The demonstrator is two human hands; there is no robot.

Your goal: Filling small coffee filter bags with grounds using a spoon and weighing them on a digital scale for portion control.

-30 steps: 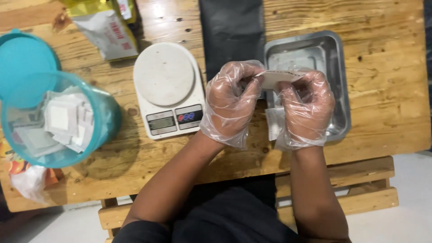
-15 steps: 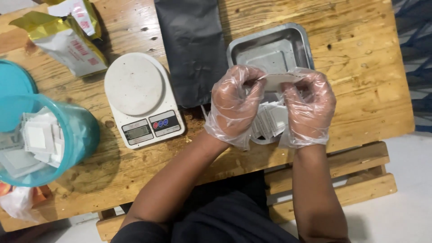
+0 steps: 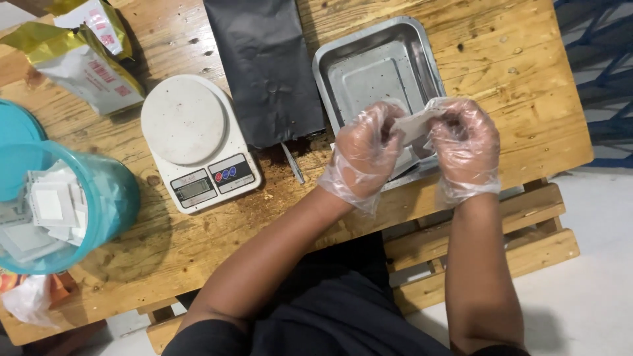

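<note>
Both my hands are gloved in thin clear plastic and pinched on one small white sachet (image 3: 414, 125), held just above the near edge of the metal tray (image 3: 369, 49). Left hand (image 3: 362, 155) has fingers curled narrow on the sachet's left end; right hand (image 3: 465, 142) grips the right end, fingertips bunched tight. The sachet looks light, flat and floppy, paper-like, so I judge it bends easily and could tear if pulled hard. Best hold is at the two short edges, thumb against forefinger, as now. Gloves are slick, so grip may slip. More white pieces seem to lie under the hands in the tray, partly hidden.

Around it: a white kitchen scale (image 3: 194, 142) left of the tray, a black pouch (image 3: 264, 66) lying flat between scale and tray, a thin dark stick-like tool (image 3: 292, 163) near the pouch's lower end. Far left, a teal tub (image 3: 109, 198) holds more white sachets; a gold and white bag (image 3: 79, 62) is at top left. All on a wooden table (image 3: 527, 86).
</note>
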